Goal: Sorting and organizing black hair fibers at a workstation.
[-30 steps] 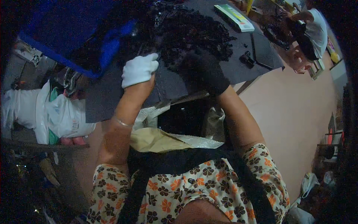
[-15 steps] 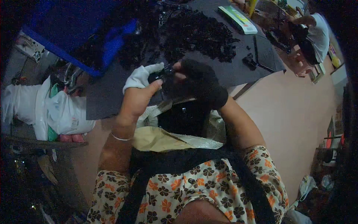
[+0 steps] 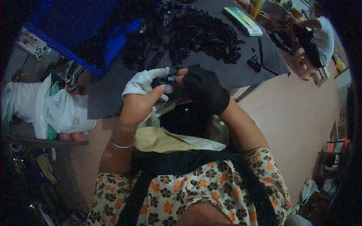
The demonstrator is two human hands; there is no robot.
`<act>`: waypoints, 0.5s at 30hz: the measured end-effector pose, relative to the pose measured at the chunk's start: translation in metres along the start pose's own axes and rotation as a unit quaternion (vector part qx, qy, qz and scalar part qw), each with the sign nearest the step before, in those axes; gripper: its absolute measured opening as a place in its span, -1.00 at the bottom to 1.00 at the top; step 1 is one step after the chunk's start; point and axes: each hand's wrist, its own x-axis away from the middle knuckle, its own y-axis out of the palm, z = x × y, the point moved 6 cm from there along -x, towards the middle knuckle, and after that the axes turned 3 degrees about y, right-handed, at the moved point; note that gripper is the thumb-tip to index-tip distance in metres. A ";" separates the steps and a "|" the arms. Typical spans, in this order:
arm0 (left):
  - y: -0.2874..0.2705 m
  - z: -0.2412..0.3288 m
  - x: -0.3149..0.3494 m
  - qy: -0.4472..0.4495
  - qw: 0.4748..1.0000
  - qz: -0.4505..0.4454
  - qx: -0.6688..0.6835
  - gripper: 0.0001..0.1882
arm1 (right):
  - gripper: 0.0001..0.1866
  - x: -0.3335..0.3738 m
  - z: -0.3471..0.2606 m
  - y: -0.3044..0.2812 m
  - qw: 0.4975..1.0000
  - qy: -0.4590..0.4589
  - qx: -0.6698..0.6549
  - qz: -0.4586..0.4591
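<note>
My left hand (image 3: 145,88), in a white glove that leaves the thumb bare, grips a small black part (image 3: 161,80) between thumb and fingers. The part looks like glossy plastic, with a pale spot at its right end. My right hand (image 3: 201,84) wears a black fingerless glove. Its bare fingertips are pinched together right beside that end; whatever lies between them is too small to make out. Both hands are over the near edge of the dark table (image 3: 105,100). Beyond them spreads a heap of small black parts (image 3: 207,37).
A blue bin (image 3: 64,56) stands at far left, a green-and-white box (image 3: 243,20) at far right. Black pieces (image 3: 254,64) lie near the right corner. Below the table edge is an open bag with a tan flap (image 3: 158,139). White bags (image 3: 68,113) sit left; a person (image 3: 320,34) works far right.
Both hands have come slightly nearer to me. My left fingers have spread and shifted round the black part, and its pale end now shows.
</note>
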 end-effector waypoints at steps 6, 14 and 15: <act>0.002 0.001 0.001 0.001 0.999 0.008 -0.047 -0.69 | -0.86 0.005 0.014 0.009 0.995 0.084 0.046 0.029; 0.029 0.025 0.018 0.280 0.891 0.034 -0.357 -0.82 | -0.79 0.007 0.026 0.025 0.902 0.263 -0.335 0.065; 0.034 0.029 0.019 0.247 0.887 0.023 -0.389 -0.82 | -0.79 0.009 0.028 0.031 0.887 0.295 -0.353 0.043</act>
